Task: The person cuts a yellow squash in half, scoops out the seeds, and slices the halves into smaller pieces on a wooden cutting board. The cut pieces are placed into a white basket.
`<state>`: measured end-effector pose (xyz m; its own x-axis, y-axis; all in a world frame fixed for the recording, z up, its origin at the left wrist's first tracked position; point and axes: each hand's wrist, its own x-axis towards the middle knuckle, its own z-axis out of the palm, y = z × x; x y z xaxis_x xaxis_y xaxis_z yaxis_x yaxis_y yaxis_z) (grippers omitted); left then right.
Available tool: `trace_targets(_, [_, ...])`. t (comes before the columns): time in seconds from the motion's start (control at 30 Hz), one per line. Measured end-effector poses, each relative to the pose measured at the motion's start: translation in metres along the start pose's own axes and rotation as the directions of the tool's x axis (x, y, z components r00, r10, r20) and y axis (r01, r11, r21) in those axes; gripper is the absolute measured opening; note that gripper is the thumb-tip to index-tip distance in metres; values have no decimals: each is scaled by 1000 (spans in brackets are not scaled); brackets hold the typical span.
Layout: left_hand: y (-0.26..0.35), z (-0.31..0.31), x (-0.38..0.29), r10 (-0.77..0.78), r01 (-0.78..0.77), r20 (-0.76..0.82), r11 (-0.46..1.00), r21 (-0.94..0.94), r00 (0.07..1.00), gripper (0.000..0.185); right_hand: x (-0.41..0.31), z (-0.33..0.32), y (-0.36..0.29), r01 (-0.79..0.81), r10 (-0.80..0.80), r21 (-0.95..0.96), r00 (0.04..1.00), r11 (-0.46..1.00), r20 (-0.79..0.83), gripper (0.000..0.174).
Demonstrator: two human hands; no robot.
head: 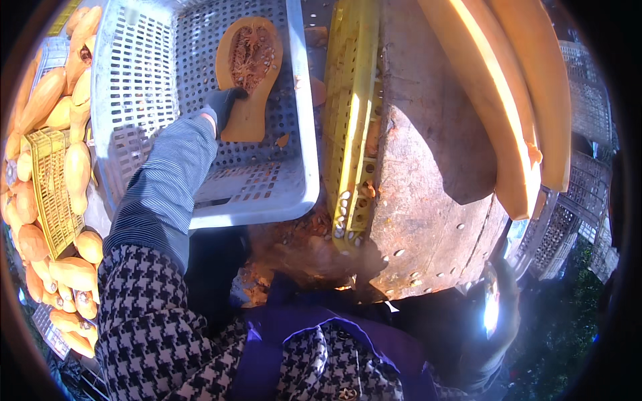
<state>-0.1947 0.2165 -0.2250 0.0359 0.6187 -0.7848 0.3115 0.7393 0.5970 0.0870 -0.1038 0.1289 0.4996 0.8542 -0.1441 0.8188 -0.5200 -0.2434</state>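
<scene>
My left hand (224,106), in a dark glove, grips the neck of a halved, peeled butternut-type squash (253,118). The half lies cut side up inside a pale blue-grey plastic crate (302,115), its wide end pointing away from me. Stringy pulp (248,57) and pale seeds fill the hollow. A small orange scrap (282,141) is on the crate floor beside it. Low at the right, my gloved right hand (507,288) is around a shiny metal tool (491,308); glare and blur hide its kind.
A wooden board (421,225) with scattered seeds bears long peeled squash pieces (481,85) at the right. Between board and crate stands a yellow plastic crate (351,110). Many peeled squashes (42,95) and another yellow crate (52,190) are at the left. Dark crates (584,185) stand far right.
</scene>
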Motion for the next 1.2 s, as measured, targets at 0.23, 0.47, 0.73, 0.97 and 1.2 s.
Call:
trace_targets(0.23, [60, -41, -119, 64, -51, 187, 996, -71, 980, 33, -20, -29, -8, 233, -239, 279, 971, 932, -13, 46])
trace_targets(0.47, [96, -72, -294, 393, -365, 496, 918, -156, 774, 34, -63, -35, 29, 321, -310, 569, 943, 757, -121, 25])
trace_targets(0.73, [9, 86, -383, 364, -343, 397, 931, -127, 842, 33, -56, 67, 21, 601, -422, 532, 799, 597, -428, 24])
trace_targets(0.97, [-37, 94, -373, 451, -539, 382, 827, 162, 807, 64, -69, 140, 9, 440, -258, 637, 895, 633, -363, 26])
trace_targets(1.2, [-9, 102, -392, 632, -739, 398, 635, 227, 665, 103, -22, 92, 31, 153, -6, 612, 972, 776, -236, 33])
